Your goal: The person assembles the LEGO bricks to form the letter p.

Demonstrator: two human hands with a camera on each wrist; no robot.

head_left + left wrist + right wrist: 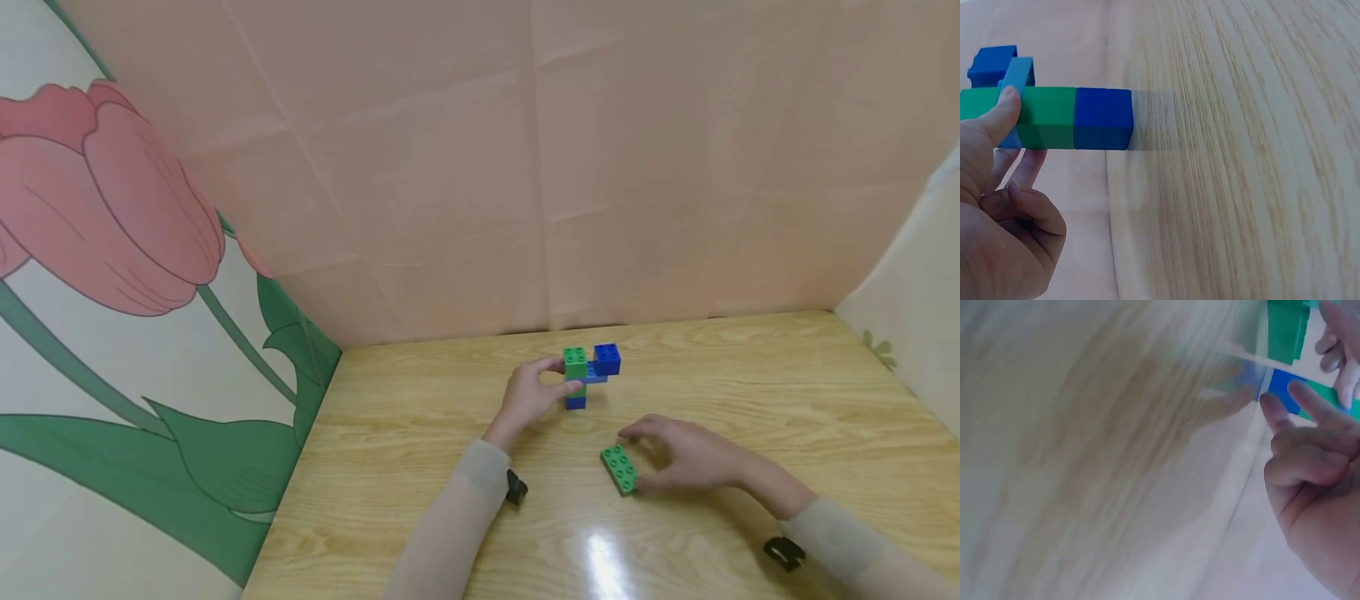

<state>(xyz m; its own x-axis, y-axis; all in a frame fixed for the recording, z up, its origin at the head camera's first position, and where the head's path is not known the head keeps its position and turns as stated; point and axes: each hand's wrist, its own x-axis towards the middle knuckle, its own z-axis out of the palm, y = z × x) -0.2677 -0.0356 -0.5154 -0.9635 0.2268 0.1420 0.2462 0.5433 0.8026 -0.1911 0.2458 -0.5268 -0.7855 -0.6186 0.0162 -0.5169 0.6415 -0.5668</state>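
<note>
My left hand (529, 393) pinches an upright stack of toy building bricks, thumb on the near side. The stack has a blue brick (1104, 119) at its bottom, a green brick (1047, 117) above that, a light blue piece (596, 374) sticking out sideways, and another green brick (574, 360) on top. On the outer end of the light blue piece sits a second blue brick (607, 359). A long green brick (618, 469) lies studs up on the table. Beside it is my right hand (693, 454), fingers spread and loosely bent, thumb close to its edge; contact cannot be told.
The wood-grain table (390, 467) meets a pinkish cloth backdrop (450, 208) at its far edge. A tulip-patterned panel (112, 250) stands along the left, and a pale cloth (918, 292) hangs on the right. Dark wrist devices (784, 552) are at both cuffs.
</note>
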